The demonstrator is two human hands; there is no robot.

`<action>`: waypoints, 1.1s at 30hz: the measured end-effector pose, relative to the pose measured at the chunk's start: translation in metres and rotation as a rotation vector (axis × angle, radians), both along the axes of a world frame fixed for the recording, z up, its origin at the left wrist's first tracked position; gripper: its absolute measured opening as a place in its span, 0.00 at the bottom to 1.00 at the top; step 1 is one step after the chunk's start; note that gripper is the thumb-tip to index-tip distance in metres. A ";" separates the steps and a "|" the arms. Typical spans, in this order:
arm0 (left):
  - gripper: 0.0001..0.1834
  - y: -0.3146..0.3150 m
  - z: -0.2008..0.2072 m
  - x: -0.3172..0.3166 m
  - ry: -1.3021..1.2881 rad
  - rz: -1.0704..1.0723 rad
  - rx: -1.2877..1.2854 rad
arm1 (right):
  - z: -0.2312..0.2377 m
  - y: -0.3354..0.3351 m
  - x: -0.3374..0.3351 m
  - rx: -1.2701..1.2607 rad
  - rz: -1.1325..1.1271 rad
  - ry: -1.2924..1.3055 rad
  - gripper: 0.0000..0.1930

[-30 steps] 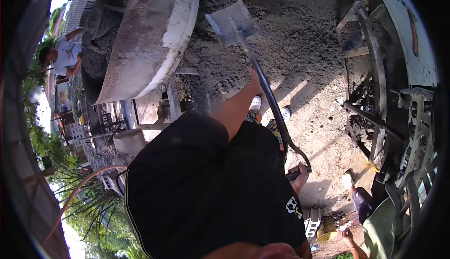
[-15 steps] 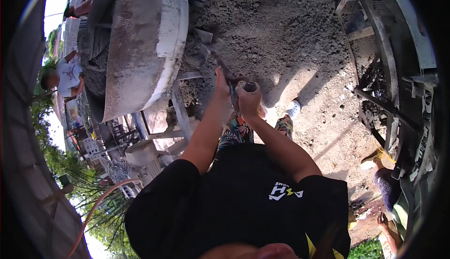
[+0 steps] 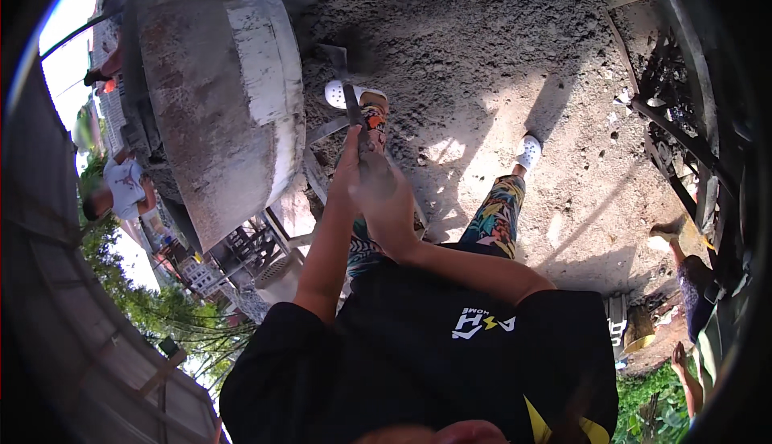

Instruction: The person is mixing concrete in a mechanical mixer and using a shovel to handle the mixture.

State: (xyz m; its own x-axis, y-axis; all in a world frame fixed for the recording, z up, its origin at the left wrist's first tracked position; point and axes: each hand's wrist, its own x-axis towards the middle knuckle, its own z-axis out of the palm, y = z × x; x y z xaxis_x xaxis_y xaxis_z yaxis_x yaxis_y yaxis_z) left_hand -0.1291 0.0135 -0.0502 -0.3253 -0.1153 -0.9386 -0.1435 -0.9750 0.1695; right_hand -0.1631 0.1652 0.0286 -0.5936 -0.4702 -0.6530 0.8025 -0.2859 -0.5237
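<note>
Both my hands are closed on a long-handled shovel. My left hand wraps its shaft farther forward, toward the blade. Nearer my body, my right hand grips the handle end, partly smeared by motion. The shovel's flat metal blade is seen nearly edge-on, beside my white clog. Ahead and to the right spreads a rough grey layer of concrete mix. Close to the left of the shaft is the big, cement-crusted mixer drum.
A person in a white shirt is beyond the drum at the left. Another person is at the lower right. Dark metal bars and a curved frame line the right side. My right clog rests on pale ground.
My hands and the shovel have swung left and the shaft points more straight ahead. My left clog now shows by the blade, and my legs are wider apart. The drum appears farther left.
</note>
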 end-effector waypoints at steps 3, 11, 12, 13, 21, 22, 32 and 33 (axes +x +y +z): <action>0.16 -0.006 -0.024 0.008 -0.137 0.013 0.007 | -0.005 0.005 -0.014 -0.048 0.055 -0.153 0.12; 0.13 -0.094 -0.123 -0.006 -0.038 -0.452 -0.407 | -0.073 -0.071 -0.056 0.239 0.045 0.012 0.08; 0.11 -0.087 -0.143 -0.005 -0.087 -0.312 -0.286 | -0.091 -0.062 -0.050 0.249 0.042 0.012 0.07; 0.11 -0.073 -0.162 -0.007 -0.137 -0.179 -0.163 | -0.113 -0.049 -0.041 0.259 0.032 0.006 0.06; 0.31 -0.036 -0.183 -0.023 -0.327 -0.532 -0.383 | -0.240 0.012 -0.037 0.581 0.112 0.339 0.08; 0.34 -0.039 -0.179 -0.018 -0.365 -0.497 -0.495 | -0.250 0.010 -0.040 0.568 0.089 0.308 0.08; 0.47 -0.030 -0.171 0.088 -0.338 -0.282 -0.262 | -0.225 0.019 -0.034 0.479 0.108 0.170 0.07; 0.47 -0.039 -0.178 0.075 -0.319 -0.292 -0.254 | -0.218 0.017 -0.041 0.359 0.126 0.048 0.07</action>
State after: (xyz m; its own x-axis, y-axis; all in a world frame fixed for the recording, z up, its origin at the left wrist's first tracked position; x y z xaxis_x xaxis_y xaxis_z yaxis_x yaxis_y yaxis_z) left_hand -0.0543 -0.0255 -0.2283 -0.0793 -0.2996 -0.9508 -0.4877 -0.8202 0.2991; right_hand -0.2042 0.1820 -0.1892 -0.5793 -0.2877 -0.7626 0.7920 0.0224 -0.6101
